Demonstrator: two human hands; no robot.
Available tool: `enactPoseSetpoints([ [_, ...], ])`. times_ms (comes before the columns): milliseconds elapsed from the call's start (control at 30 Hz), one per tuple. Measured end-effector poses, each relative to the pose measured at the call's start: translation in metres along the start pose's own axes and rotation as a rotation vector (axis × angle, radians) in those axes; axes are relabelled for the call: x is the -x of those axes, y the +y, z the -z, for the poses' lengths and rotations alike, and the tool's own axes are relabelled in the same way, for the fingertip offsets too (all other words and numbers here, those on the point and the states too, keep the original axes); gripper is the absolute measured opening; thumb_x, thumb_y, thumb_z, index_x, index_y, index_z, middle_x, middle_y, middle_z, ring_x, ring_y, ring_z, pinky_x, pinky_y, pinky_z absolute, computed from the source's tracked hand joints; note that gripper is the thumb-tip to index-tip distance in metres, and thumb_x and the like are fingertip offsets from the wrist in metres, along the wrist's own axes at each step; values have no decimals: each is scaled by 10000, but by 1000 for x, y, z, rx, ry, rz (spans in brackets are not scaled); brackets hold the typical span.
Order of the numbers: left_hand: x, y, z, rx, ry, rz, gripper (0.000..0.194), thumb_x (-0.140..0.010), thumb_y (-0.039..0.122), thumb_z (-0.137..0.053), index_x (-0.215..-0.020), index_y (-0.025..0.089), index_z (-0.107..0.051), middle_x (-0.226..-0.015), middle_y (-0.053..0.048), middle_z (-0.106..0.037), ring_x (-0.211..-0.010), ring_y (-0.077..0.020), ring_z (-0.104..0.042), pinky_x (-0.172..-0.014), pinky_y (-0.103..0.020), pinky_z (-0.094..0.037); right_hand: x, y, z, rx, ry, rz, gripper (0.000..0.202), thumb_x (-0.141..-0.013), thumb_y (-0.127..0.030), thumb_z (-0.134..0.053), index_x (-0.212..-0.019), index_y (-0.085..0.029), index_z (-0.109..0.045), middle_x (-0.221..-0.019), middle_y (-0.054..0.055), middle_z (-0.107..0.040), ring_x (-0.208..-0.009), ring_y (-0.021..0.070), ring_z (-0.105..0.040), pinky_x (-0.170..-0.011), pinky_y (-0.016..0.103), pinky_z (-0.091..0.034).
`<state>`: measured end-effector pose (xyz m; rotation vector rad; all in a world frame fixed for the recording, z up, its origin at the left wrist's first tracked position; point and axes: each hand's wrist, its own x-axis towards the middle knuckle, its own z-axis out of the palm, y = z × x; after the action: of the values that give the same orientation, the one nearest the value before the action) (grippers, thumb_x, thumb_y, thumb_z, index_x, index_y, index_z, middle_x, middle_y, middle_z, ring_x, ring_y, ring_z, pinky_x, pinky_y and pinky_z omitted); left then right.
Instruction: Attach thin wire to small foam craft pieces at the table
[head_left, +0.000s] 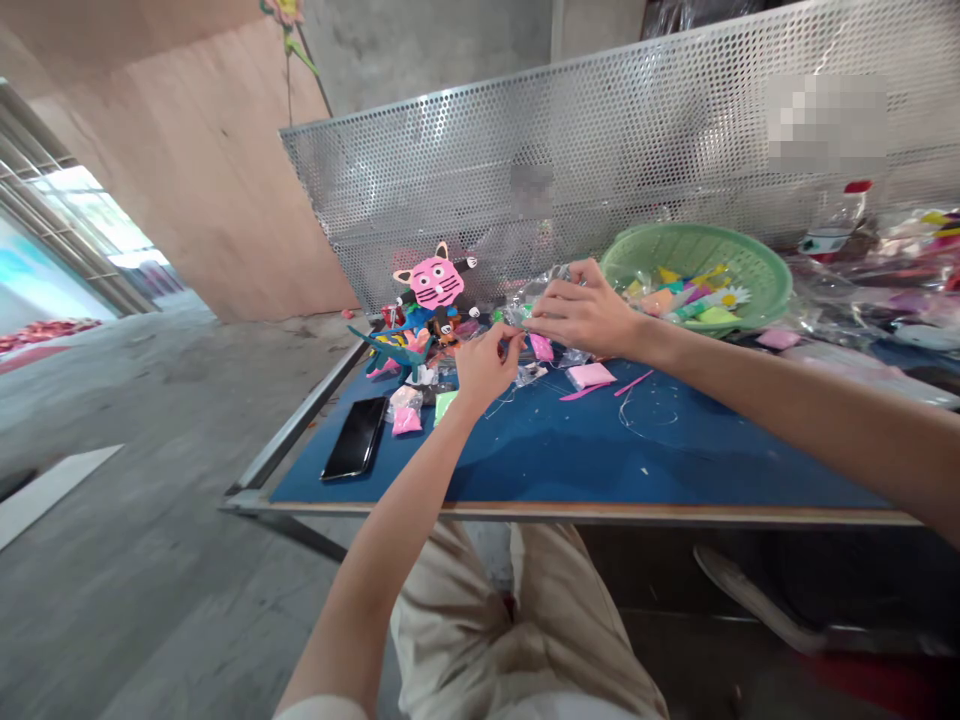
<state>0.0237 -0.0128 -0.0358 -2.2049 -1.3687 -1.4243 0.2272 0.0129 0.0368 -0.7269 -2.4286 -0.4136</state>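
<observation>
- Left hand [486, 368] and right hand [574, 312] are nearly meeting, both seemingly pinching a clear bag [524, 299].
- The clear bag is extending beyond the left fingertips, nearer the right hand.

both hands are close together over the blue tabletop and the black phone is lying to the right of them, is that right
Not quite: the head view shows the black phone lying to the left of the left hand and right hand, not to their right. The two are indeed close together over the blue tabletop.
</observation>
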Motion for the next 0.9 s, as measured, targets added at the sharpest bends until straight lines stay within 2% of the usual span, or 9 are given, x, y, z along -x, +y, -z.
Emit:
enactPoseSetpoints([
  [133, 2, -2, -1, -114, 50, -73, 174, -981, 324, -544, -929, 219, -673, -776, -31, -745, -706, -167, -674, -609, -275, -376, 0, 3, -2, 44, -76, 84, 325, -1031, -447, -395, -1046, -358, -708, -1028, 31, -691, -1077, 261, -485, -946, 486, -263],
  [300, 3, -3, 0, -175, 40, -133, 216, -997, 332, -514, -920, 213, -676, -788, -58, -737, -752, -184, -686, -630, -290, -379, -2, 5, -8, 135, -61, 170, 399, -1054, -306, -319, -1009, -301, -715, -1031, 36, -694, -1075, 253, -462, -931, 478, -246],
  [400, 2, -2, 1, -189, 52, -136, 224, -997, 332, -516, -910, 211, -683, -786, -55, -739, -759, -183, -690, -628, -291, -375, -6, 9, -11, 101, -43, 178, 370, -1036, -307, -381, -916, -277, -730, -983, 39, -702, -1052, 257, -460, -917, 472, -246],
  [500, 2, -1, 1, -178, 43, -140, 235, -1001, 335, -510, -907, 214, -688, -784, -53, -737, -763, -182, -691, -631, -290, -375, -11, 15, -14, 16, -86, 165, 309, -996, -314, -471, -849, -261, -737, -929, 47, -712, -1037, 264, -453, -900, 456, -247],
  [667, 2, -2, -2, -156, 32, -96, 205, -989, 326, -526, -911, 219, -682, -786, -46, -738, -751, -184, -686, -620, -287, -364, -16, 15, -11, 38, -164, 147, 228, -932, -336, -562, -790, -238, -711, -884, 54, -717, -1034, 279, -444, -854, 440, -222],
  [767, 2, -1, -3, -130, 32, -35, 199, -980, 344, -542, -913, 216, -680, -750, -33, -722, -681, -173, -659, -589, -283, -345, -15, 6, -8, 121, -119, 167, 164, -901, -332, -592, -821, -237, -699, -898, 60, -704, -1069, 294, -450, -864, 447, -219],
  [900, 0, 0, -5, -31, -10, 13, 202, -970, 353, -560, -900, 202, -674, -685, -17, -691, -623, -158, -628, -592, -282, -367, -12, -4, -9, 194, -49, 179, 195, -943, -312, -525, -902, -264, -710, -888, 68, -678, -1056, 295, -466, -889, 472, -251],
])
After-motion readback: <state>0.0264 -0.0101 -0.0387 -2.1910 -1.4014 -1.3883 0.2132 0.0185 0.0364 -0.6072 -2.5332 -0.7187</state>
